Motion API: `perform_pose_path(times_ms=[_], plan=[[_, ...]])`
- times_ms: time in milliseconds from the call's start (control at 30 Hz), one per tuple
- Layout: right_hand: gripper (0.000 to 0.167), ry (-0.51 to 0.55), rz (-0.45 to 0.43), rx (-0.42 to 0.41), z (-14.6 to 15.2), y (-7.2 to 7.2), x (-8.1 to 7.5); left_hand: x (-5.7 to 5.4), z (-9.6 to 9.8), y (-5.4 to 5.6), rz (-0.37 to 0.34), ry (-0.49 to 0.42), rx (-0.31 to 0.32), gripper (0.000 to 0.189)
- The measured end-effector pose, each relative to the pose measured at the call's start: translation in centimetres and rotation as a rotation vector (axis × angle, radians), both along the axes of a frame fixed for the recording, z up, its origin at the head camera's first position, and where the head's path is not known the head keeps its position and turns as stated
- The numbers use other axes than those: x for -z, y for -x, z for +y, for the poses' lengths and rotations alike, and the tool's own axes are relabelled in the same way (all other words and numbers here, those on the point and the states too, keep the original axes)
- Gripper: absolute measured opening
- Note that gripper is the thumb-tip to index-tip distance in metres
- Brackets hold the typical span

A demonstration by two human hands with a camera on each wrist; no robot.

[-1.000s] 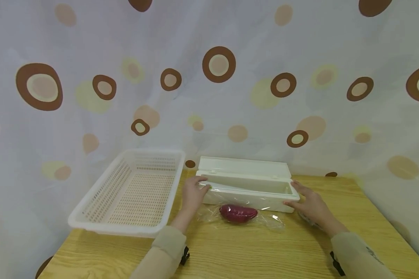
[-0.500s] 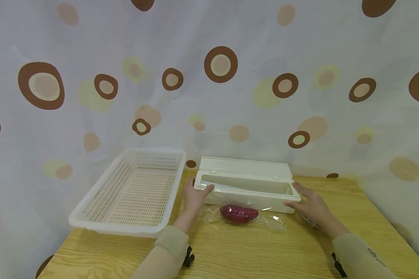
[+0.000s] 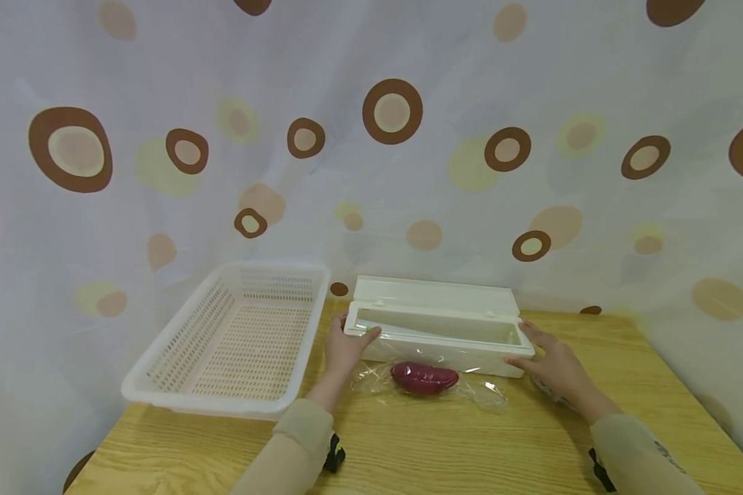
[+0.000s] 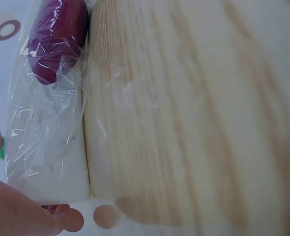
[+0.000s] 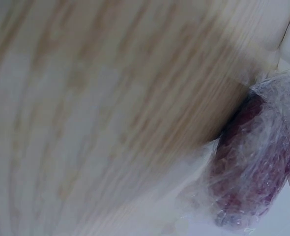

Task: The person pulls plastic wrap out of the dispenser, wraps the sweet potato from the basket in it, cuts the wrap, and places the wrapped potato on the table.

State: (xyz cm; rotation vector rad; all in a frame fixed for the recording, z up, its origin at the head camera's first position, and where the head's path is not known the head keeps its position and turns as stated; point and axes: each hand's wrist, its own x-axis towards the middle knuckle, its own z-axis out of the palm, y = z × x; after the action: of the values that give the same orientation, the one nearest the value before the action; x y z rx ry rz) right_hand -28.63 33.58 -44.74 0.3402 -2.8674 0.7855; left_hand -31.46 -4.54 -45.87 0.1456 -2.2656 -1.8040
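A white plastic wrap dispenser box [image 3: 498, 364] lies lengthwise on the table, its lid raised behind it. Clear plastic wrap [image 3: 486, 393] drapes over its front onto the wood. On that film rests an oblong purple-red vegetable [image 3: 424, 379], also seen in the left wrist view as the vegetable [image 4: 61, 29] against the box. My left hand [image 3: 345, 349] grips the box's left end, thumb on the front rim and fingers behind. My right hand [image 3: 554, 361] grips the right end between thumb and fingers. Beneath it lies a film-wrapped purple piece [image 5: 253, 162], mostly hidden in the head view.
A white perforated plastic basket [image 3: 318, 330] stands to the left, close to my left hand. The wooden table [image 3: 446, 454] ends at a wall hanging [image 3: 322, 62] with brown circles behind the box.
My left hand has gone from pinching at the box's top left edge to wrapping round its left end, its fingers now behind. The right hand, box and vegetable stay in place.
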Motion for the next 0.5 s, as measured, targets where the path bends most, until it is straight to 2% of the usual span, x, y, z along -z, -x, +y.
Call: perform_pose_path(times_ms=[200, 500], plan=[[0.094, 0.006, -0.002, 0.005, 0.07, -0.06, -0.15, 0.08, -0.15, 0.28, 0.018, 0.010, 0.020, 0.080], [0.094, -0.008, 0.012, 0.008, 0.06, 0.15, 0.05, 0.35, -0.67, 0.05, 0.020, 0.014, 0.029, 0.073]])
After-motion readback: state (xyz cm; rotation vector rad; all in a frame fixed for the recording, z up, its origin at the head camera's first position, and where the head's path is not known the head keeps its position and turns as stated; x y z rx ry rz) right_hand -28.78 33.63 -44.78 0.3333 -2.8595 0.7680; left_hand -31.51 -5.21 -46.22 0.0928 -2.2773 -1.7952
